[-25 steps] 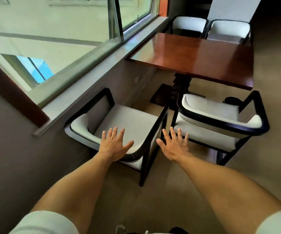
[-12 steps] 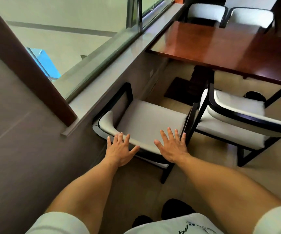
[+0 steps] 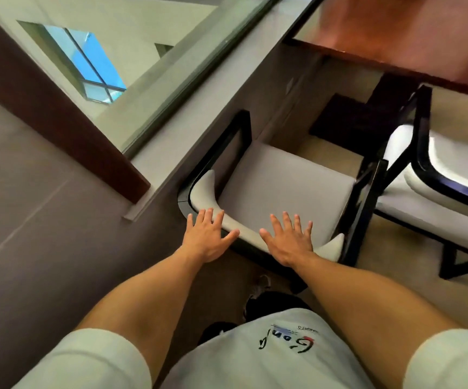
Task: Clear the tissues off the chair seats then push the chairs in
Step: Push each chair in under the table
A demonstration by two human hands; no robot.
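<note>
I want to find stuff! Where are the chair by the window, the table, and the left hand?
window-side chair (image 3: 280, 189): head view, bare seat.
table (image 3: 412, 32): head view, reddish top.
left hand (image 3: 206, 238): head view, back of hand.

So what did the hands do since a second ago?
Both hands came forward and down onto the near chair's curved white backrest: left hand by its corner, right hand further along. Fingers stay spread, not gripping. The seat is still bare, and the chair still isn't pushed in.

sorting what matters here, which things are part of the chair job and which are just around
Job: near chair; second chair; table; left hand; right hand, both open at the near chair's backrest.

Around: window; sill; shoe.
</note>
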